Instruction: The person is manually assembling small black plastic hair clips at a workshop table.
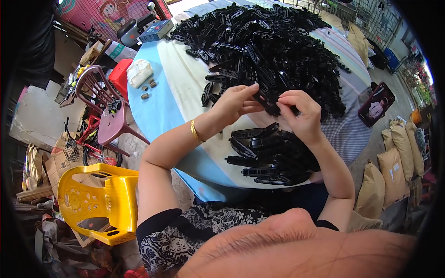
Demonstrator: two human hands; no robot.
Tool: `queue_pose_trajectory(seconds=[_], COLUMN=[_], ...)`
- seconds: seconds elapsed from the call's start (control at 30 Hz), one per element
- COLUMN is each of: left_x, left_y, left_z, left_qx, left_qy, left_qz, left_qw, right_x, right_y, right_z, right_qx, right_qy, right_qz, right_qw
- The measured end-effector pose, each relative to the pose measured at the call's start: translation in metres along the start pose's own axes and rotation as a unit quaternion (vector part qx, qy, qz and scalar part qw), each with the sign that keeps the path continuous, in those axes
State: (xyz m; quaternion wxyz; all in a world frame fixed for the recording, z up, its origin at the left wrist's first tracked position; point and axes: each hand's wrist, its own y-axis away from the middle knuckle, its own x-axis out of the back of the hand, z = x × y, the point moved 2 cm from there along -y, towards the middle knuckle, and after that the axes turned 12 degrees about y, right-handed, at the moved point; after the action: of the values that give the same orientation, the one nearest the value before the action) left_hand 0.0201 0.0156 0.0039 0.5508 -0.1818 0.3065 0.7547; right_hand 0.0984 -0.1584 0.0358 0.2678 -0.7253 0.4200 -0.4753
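Note:
My left hand (235, 103), with a gold bracelet at the wrist, grips a long black plastic part (266, 103) between thumb and fingers above the near side of the table. At the part's right end my right hand (302, 111) is closed in a pinch. Whatever sits between its fingertips is too small to make out. Beyond both hands spreads a large heap of black plastic parts (259, 34), many of them long and slotted. A smaller pile of similar black parts (264, 153) lies close to me, below my hands.
A striped cloth (174, 88) covers the table. On its left are a white bundle (139, 72), small brown pieces (145, 96) and a blue box (156, 31). A phone (376, 104) leans at the right edge. Yellow chair (99, 201) and pink chair (109, 109) stand left; brown sacks (393, 171) right.

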Motion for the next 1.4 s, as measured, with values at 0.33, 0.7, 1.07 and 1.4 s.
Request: queue_pose_trajectory(seconds=[0.33, 0.7, 1.07, 1.4], left_x=[-0.005, -0.008, -0.011, -0.014], left_y=[0.006, 0.006, 0.008, 0.016], left_z=[-0.014, -0.013, -0.008, 0.008], left_qx=[0.013, -0.073, 0.077, 0.115], left_qy=[0.011, -0.045, -0.024, -0.137], left_qz=[0.006, -0.059, -0.100, -0.136], left_qw=[1.000, 0.995, 0.992, 0.975], right_x=[-0.003, -0.001, 0.004, 0.005], right_y=[0.005, 0.003, -0.002, 0.003], right_z=[0.000, -0.003, -0.005, -0.011], right_qx=[0.089, 0.009, 0.145, 0.251], right_qy=[0.109, 0.052, 0.044, 0.185], right_qz=[-0.026, -0.017, -0.033, -0.046], right_qw=[0.990, 0.998, 0.988, 0.949])
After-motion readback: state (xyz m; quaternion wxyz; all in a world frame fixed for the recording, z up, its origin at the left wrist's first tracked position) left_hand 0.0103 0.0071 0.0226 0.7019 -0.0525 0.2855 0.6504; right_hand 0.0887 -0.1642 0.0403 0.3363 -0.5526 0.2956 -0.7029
